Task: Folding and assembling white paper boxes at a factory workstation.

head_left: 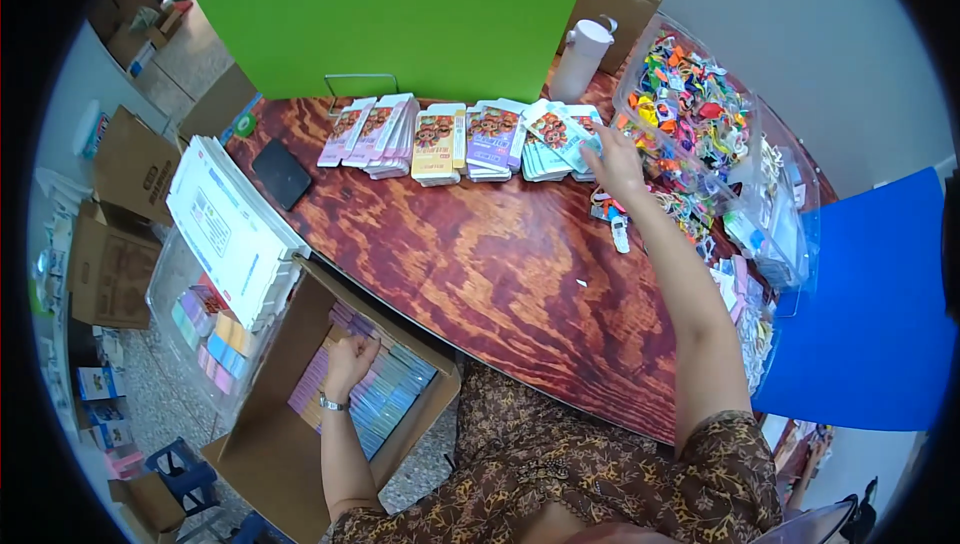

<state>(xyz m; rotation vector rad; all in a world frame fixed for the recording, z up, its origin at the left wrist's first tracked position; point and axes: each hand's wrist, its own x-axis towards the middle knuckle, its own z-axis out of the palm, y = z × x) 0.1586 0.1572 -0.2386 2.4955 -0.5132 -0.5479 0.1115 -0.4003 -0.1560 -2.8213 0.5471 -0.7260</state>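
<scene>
A row of flat printed packets stands in stacks along the back of the table: pink-white packets (385, 134), yellow packets (436, 144), purple packets (492, 141) and teal packets (548, 156). My right hand (616, 166) is at the right end, its thumb and fingers closing on the edge of a teal-white packet (563, 136) that lies tilted on its stack. My left hand (349, 364) is down in an open cardboard box (268, 442), curled over tightly packed rows of pastel packets (392, 399). Its fingertips are hidden, so what they hold cannot be made out.
Clear bins of colourful small items (690, 94) line the table's right side. A white bottle (580, 61) stands by a green panel (385, 19). At left lie a black flat device (282, 173) and stacked white sheets (222, 229). A blue panel (870, 304) leans at right.
</scene>
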